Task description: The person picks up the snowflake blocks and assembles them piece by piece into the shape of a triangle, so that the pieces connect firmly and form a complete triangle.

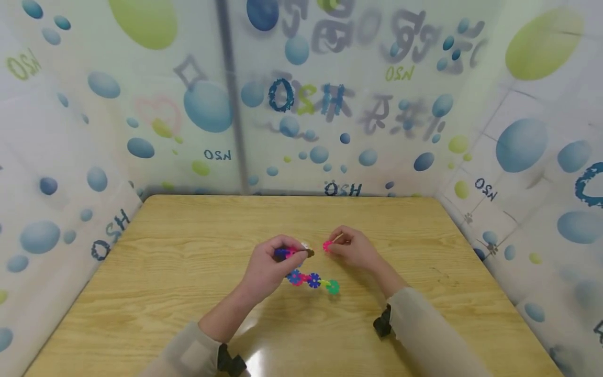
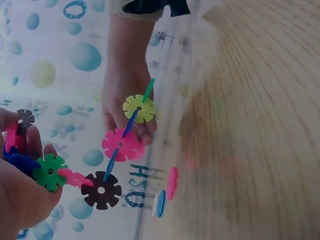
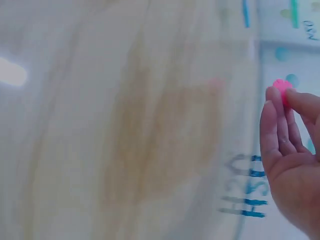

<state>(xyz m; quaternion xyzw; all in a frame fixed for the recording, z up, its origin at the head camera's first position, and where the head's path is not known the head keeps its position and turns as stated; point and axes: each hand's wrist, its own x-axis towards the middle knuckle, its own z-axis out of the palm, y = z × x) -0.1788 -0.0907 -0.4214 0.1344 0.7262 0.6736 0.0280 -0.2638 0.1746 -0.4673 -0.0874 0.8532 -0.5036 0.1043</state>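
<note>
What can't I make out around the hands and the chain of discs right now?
Head view: how much of the disc chain lies inside the left hand; its grip covers that part.
Left wrist view: the rest of the left hand, cut off by the left edge.
Right wrist view: the pink disc's lower part, hidden by the right hand.
Head view: faint dark marks on the table, too small to identify.

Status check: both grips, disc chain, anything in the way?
Left grip holding disc chain, part dangling. Right grip pinching pink disc, apart from chain. No obstruction visible between grips in head view.
</note>
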